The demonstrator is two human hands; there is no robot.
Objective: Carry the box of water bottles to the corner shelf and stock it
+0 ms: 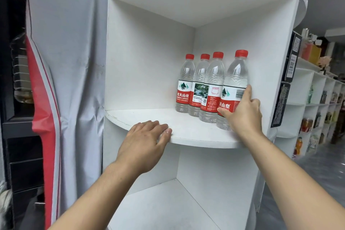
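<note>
My right hand [244, 112] grips nearest bottle [234, 87] | three bottles [201, 84] beside it | my left hand [143, 140] flat, empty, on shelf [196, 132] edge

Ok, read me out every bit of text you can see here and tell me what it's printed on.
"农夫山泉" – far-left bottle, red label.
"NONGFU SPRING" – same label, beneath.
"550ml" – same label, bottom line, barely legible.
"夫山泉" – bottle held by the right hand; first character hidden.
Middle bottles' fine print, barcodes, black boxes beside the shelf: too small to read.
</note>
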